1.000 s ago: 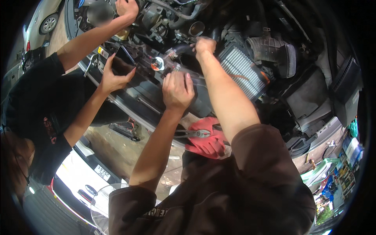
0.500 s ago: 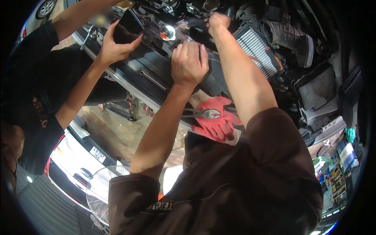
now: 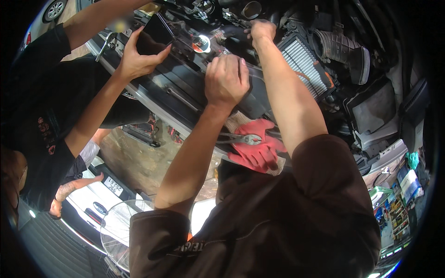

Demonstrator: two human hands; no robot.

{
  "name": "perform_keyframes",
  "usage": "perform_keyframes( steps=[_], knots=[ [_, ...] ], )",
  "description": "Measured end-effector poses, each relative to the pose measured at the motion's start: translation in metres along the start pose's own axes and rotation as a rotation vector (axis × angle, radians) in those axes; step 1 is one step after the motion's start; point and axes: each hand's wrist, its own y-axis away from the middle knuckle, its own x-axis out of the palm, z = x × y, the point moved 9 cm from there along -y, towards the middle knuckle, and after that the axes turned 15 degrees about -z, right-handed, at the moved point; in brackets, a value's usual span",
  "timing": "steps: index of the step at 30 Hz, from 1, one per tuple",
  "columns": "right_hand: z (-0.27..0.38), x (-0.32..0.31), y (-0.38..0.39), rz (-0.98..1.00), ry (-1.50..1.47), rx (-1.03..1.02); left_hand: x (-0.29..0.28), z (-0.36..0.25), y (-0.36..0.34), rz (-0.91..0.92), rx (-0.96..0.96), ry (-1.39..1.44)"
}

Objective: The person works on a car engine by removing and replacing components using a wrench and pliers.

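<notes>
While your right hand (image 3: pixel 262 31) is stretched deep into the engine bay, the dark hose (image 3: pixel 235 32) lies just left of its curled fingers, its long axis running roughly across your view toward them. An open round pipe mouth (image 3: pixel 252 9) sits just beyond that hand. Your right hand is the nearer one; your left hand (image 3: pixel 227 81) is closer to you, over the dark front panel (image 3: pixel 183 76), with its fingers bent and drawn together. You cannot tell from this angle whether either hand is clamped on anything, as the undersides are hidden.
</notes>
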Motion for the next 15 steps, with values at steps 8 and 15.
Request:
perform_keyframes(
  steps=[8,15],
  knots=[
    [-0.009,0.005,-0.015,0.045,-0.058,0.026,0.002,-0.004,-0.002,0.001,0.006,0.015],
    [0.006,-0.005,0.024,0.015,-0.241,0.191,-0.003,0.001,-0.002,-0.003,0.000,0.003]
  ],
)
